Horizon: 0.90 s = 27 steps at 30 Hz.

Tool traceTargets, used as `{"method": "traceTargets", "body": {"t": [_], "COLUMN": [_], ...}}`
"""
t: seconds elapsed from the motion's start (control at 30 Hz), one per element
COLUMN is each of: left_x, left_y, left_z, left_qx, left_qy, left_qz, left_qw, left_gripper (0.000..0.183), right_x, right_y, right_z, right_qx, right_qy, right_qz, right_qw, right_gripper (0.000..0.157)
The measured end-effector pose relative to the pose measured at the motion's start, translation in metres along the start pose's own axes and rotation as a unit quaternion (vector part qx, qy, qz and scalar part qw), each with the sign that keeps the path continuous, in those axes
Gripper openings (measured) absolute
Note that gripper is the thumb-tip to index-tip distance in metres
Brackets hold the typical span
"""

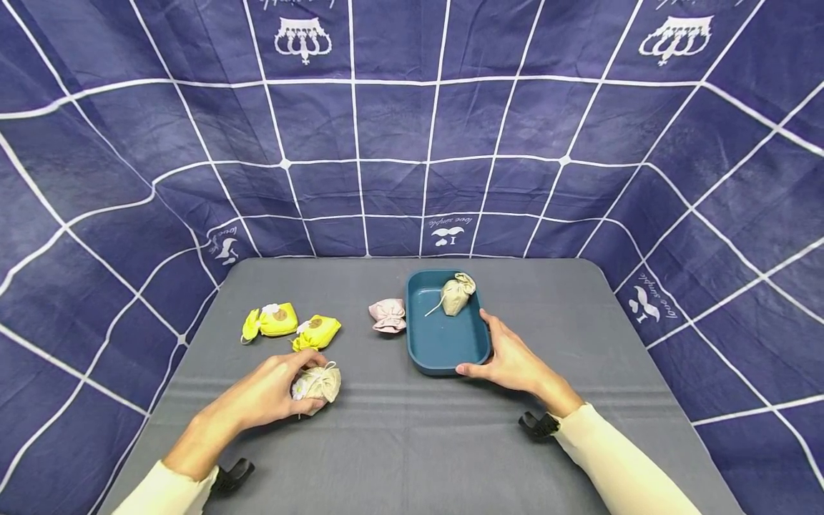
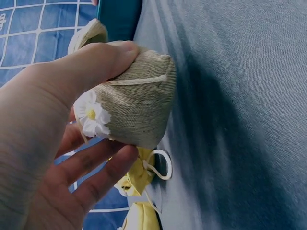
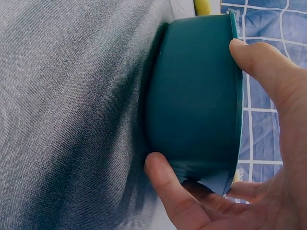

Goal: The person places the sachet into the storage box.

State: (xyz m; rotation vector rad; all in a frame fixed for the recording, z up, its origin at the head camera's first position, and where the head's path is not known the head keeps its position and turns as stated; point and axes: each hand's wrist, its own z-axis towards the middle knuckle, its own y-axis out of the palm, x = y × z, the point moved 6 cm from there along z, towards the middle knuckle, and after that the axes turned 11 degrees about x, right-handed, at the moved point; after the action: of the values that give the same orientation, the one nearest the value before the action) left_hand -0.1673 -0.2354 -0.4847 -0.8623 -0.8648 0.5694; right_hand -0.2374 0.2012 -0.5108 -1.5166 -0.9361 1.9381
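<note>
My left hand [image 1: 283, 390] grips a beige drawstring pouch [image 1: 323, 384] just in front of the yellow pouches. The left wrist view shows thumb and fingertips pinching this pouch [image 2: 139, 103], which carries a white daisy [image 2: 92, 114]; a shadow falls on the table beside it. At the teal tray [image 1: 444, 357], my right hand [image 1: 508, 357] holds the right side and near corner. Up close, its thumb lies on the rim of the tray [image 3: 196, 96] and the fingers are around its wall. Inside the tray, towards the far right, sits another beige pouch [image 1: 455, 295].
Two yellow pouches [image 1: 280, 320] lie on the left of the grey table [image 1: 386, 450]. A pink pouch [image 1: 388, 315] rests against or close by the tray's left side. Blue grid-patterned cloth [image 1: 399, 121] rises behind and at both sides.
</note>
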Motion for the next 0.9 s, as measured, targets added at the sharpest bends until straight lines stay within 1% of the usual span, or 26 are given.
{"method": "traceTargets", "body": {"t": [0.17, 0.23, 0.33, 0.5, 0.63, 0.77, 0.9], "left_x": [0.003, 0.006, 0.012, 0.021, 0.027, 0.03, 0.033], "left_y": [0.0, 0.0, 0.0, 0.002, 0.002, 0.006, 0.01], "left_z": [0.009, 0.014, 0.021, 0.032, 0.039, 0.048, 0.057], "left_qx": [0.018, 0.026, 0.034, 0.044, 0.065, 0.08, 0.094], "left_qy": [-0.004, 0.006, 0.021, 0.042, 0.049, 0.043, 0.039], "left_qz": [-0.005, -0.004, -0.003, -0.001, 0.004, 0.007, 0.009], "left_qw": [0.9998, 0.9996, 0.9992, 0.9981, 0.9967, 0.9958, 0.9948], "left_gripper": [0.078, 0.083, 0.087, 0.08, 0.071, 0.062, 0.058], "right_x": [0.0, 0.001, 0.001, 0.001, -0.001, 0.0, 0.001], "right_y": [0.001, 0.0, 0.0, 0.001, 0.001, 0.002, 0.002], "right_z": [0.0, 0.0, -0.001, -0.001, 0.0, -0.001, -0.002], "right_qx": [0.002, 0.005, 0.005, 0.002, 0.004, 0.007, 0.008], "right_qy": [-0.005, -0.006, -0.006, -0.005, -0.006, -0.005, -0.005], "right_qz": [-0.004, -0.005, -0.007, -0.006, -0.003, 0.0, 0.002], "right_qw": [1.0, 1.0, 1.0, 1.0, 1.0, 1.0, 1.0], "right_gripper": [0.135, 0.135, 0.134, 0.134, 0.134, 0.134, 0.133]}}
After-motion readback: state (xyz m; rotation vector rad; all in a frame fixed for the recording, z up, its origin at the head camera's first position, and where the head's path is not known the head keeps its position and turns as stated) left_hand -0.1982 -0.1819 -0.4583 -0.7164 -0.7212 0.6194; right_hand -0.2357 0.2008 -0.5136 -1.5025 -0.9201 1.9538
